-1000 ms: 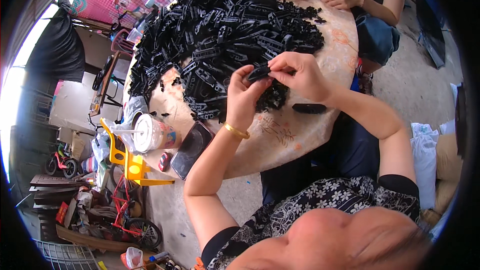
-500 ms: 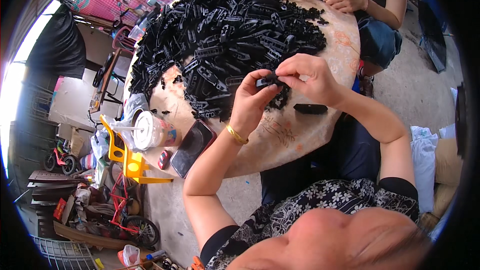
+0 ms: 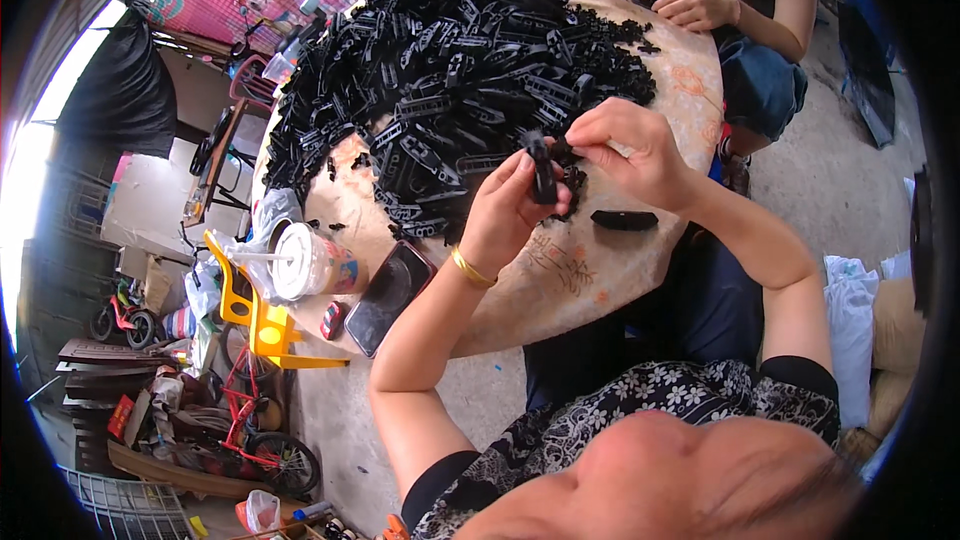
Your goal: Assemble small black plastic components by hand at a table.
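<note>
My left hand [image 3: 508, 202] grips a long black plastic part [image 3: 543, 172] between thumb and fingers, tilted nearly upright; its upper end is blurred. My right hand [image 3: 632, 155] is pinched just to the right of it. Dark bits show at its fingertips, but I cannot tell whether they are held or lie on the table behind. A single long black plastic piece [image 3: 624, 220] lies by the near table edge, below my right hand. Beyond both hands spreads a large heap of black plastic parts [image 3: 440, 70].
The round table has a patterned cloth [image 3: 685, 90]. At its left stand a lidded plastic cup [image 3: 305, 262], a phone [image 3: 390, 295], a small red object [image 3: 332, 320] and a yellow stool [image 3: 262, 325]. Another person's hands [image 3: 692, 8] work at the far right. A red bicycle [image 3: 238, 420] stands left.
The black part in my left hand has turned from lying sideways to nearly upright. My right fingers have drawn slightly away from it. The other person's hands have shifted a little.
</note>
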`<state>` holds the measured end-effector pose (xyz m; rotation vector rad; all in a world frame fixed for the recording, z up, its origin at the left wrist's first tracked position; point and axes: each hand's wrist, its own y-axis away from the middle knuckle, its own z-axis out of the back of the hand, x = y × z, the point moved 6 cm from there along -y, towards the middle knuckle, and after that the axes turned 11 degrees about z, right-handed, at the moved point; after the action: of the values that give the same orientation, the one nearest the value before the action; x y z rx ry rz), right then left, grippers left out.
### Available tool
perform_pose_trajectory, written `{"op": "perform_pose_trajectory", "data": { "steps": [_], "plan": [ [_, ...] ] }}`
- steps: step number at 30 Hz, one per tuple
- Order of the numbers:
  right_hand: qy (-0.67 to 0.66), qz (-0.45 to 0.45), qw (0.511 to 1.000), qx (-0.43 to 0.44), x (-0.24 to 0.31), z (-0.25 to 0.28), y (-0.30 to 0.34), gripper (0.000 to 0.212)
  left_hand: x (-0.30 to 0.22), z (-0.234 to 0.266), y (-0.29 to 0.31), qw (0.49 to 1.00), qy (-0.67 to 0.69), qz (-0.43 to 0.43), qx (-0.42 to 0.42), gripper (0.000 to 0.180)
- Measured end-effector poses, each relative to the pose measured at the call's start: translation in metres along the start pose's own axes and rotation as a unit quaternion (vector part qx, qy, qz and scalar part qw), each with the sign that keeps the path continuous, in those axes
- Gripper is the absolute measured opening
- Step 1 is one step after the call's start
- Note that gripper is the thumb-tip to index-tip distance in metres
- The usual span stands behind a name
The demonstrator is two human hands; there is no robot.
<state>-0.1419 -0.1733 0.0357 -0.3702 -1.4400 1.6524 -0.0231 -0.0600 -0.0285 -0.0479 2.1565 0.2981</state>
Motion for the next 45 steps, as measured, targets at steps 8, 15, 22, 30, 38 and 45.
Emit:
{"op": "perform_pose_trajectory", "data": {
  "steps": [8,15,22,30,38,45],
  "plan": [
    [0.003,0.100,0.990,0.102,0.016,-0.006,-0.002,0.024,0.006,-0.007,0.003,0.996,-0.031,0.085,-0.009,0.032],
    [0.029,0.132,0.974,0.180,0.019,-0.010,0.004,0.026,0.007,-0.003,0.007,0.985,-0.080,0.153,-0.002,0.033],
    [-0.018,0.009,0.992,0.126,0.015,-0.010,0.006,0.025,-0.009,-0.017,0.015,0.935,-0.347,0.028,-0.065,0.038],
    [-0.128,-0.226,0.944,0.204,-0.013,-0.012,0.029,0.032,-0.010,-0.036,0.020,0.804,-0.566,-0.107,-0.147,0.042],
    [-0.155,-0.249,0.888,0.355,-0.034,0.000,0.043,0.025,-0.054,-0.003,0.024,0.457,-0.821,-0.212,-0.267,0.035],
    [0.131,-0.068,0.960,0.237,-0.047,-0.002,0.033,0.016,-0.054,0.003,0.023,0.392,-0.837,-0.196,-0.327,0.019]
  ]
}}
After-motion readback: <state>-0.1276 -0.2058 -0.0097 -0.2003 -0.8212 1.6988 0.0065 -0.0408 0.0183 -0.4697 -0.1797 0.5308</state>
